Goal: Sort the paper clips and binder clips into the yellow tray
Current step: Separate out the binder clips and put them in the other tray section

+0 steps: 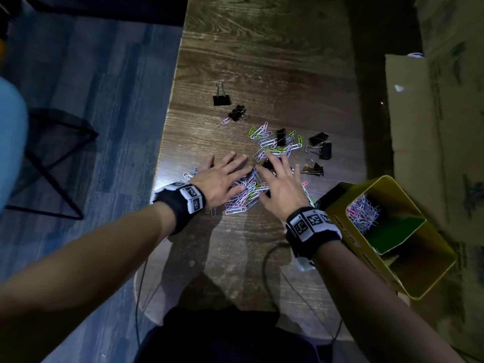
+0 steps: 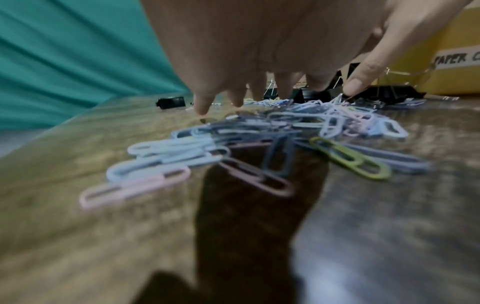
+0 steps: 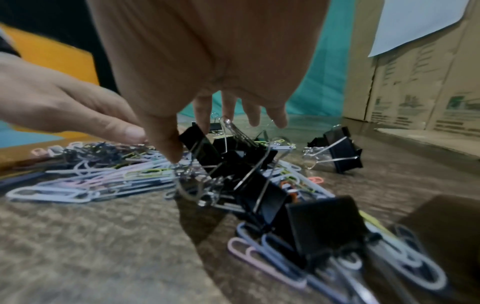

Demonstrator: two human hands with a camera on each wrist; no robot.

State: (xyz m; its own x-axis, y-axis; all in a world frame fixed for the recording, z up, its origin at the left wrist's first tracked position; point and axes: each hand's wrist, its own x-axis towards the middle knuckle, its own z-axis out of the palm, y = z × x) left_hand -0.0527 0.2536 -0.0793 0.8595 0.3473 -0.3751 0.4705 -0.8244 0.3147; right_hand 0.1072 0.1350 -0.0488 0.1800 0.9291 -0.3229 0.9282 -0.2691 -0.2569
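The left hand (image 2: 259,47) hangs palm down, fingers (image 2: 202,102) spread and straight, over a blurred heap of pastel paper clips (image 2: 233,148) on the wooden table (image 2: 103,246). Beyond the fingertips lie black binder clips (image 2: 389,91) — past the thumb, a yellow tray (image 2: 454,41) labelled "PAPER".

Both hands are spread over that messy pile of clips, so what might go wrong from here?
Paper clips lie near the table edge beside the left hand; a sweep might push some off. Black binder clips sit tangled among them under the right hand, so a scoop toward the yellow tray may mix both kinds.
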